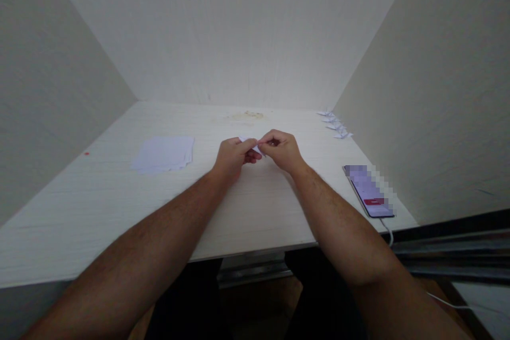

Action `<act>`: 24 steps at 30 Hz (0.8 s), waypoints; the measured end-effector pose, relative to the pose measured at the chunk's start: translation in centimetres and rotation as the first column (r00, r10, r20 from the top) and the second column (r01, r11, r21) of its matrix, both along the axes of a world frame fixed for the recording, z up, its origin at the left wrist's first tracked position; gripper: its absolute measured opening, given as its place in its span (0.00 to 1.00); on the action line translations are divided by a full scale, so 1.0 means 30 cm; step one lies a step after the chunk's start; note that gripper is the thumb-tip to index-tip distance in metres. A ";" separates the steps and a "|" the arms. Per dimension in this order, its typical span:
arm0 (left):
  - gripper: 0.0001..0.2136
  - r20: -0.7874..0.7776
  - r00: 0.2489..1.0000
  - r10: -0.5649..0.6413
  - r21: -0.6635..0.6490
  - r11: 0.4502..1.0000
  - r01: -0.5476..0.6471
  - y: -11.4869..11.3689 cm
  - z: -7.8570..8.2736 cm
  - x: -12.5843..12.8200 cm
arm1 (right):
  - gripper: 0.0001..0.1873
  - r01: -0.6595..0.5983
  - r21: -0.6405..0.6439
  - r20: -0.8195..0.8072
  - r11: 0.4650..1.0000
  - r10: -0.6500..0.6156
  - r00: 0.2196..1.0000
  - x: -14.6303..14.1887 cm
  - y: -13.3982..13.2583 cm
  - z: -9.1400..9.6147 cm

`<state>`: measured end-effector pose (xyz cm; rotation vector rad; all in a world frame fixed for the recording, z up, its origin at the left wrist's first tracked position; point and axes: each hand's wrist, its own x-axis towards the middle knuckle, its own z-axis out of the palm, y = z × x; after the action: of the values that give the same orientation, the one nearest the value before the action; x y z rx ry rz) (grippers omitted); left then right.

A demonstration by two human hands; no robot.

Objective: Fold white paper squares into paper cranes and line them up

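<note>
Over the middle of the white table, my left hand [236, 155] holds a small folded piece of white paper [257, 149] between thumb and fingers. My right hand [281, 150] pinches the right end of that same paper with thumb and forefinger. Much of the paper is covered by my fingers, so its full shape cannot be made out. To the left of my hands lies a loose stack of white paper sheets [164, 153]. Several small folded white paper pieces [335, 124] sit in a row at the back right, against the side wall.
A phone [368, 191] with its screen lit lies at the right edge, a white cable [388, 232] running from it over the edge. White walls enclose the table [247, 223] at back and sides. A small red spot [86, 153] is at far left.
</note>
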<state>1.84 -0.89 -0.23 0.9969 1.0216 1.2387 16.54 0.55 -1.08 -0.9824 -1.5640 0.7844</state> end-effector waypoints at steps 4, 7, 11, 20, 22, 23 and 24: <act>0.08 0.009 1.000 -0.001 -0.008 1.000 0.001 0.000 0.001 0.001 | 0.05 -0.047 -0.071 -0.037 0.996 0.044 0.998 0.002 -0.001 0.004; 0.06 -0.021 1.000 0.013 -0.001 1.000 -0.013 0.001 -0.002 0.001 | 0.05 -0.063 -0.107 -0.043 0.992 0.058 0.997 0.000 -0.003 0.006; 0.05 -0.074 0.997 0.025 0.023 0.999 -0.024 0.008 -0.014 0.002 | 0.06 -0.062 -0.114 -0.070 0.992 0.054 0.996 -0.003 -0.002 0.003; 0.06 -0.218 0.972 0.083 0.147 0.988 -0.051 0.017 -0.026 -0.003 | 0.06 -0.042 -0.140 -0.064 0.989 0.033 0.997 -0.008 -0.003 0.003; 0.06 -0.245 0.965 0.095 0.171 0.984 -0.053 0.017 -0.025 -0.005 | 0.06 -0.011 -0.117 -0.062 0.993 0.004 0.998 -0.011 -0.001 0.004; 0.06 -0.258 0.961 0.098 0.186 0.981 -0.050 0.018 -0.024 -0.006 | 0.07 0.003 -0.103 -0.073 0.995 -0.010 0.997 -0.013 0.001 0.003; 0.06 -0.267 0.958 0.102 0.202 0.978 -0.047 0.018 -0.024 -0.007 | 0.09 0.010 -0.099 -0.091 0.995 -0.019 0.996 -0.014 0.004 0.002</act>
<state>1.63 -0.36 -0.94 1.3217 1.1788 1.3036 16.10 0.66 -1.01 -1.0139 -1.4489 0.8908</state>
